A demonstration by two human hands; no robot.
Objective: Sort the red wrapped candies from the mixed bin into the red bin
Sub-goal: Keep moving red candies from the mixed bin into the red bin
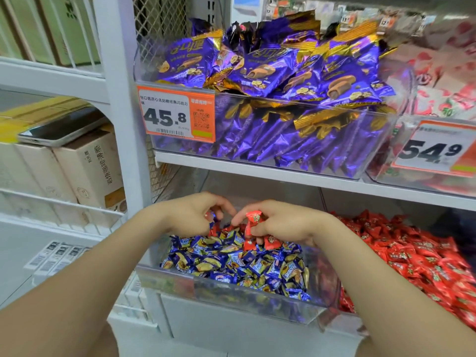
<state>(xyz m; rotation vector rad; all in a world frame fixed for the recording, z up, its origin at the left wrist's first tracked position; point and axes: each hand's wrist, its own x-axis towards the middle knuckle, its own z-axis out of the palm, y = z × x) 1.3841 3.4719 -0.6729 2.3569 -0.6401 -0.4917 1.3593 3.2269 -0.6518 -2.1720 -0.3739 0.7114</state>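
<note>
While under shelf edge [257, 172], hands [280, 225] over mixed bin [257, 300]

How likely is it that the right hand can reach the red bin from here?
Probably yes: the right hand, gripping red candies over the mixed bin, is right beside the red bin, whose top looks open and unobstructed.

You faced an orange price tag [176, 114] reading 45.8 on the purple-chocolate bin [381, 161]; the neighbouring tag [435, 148] read 54.9.
</note>
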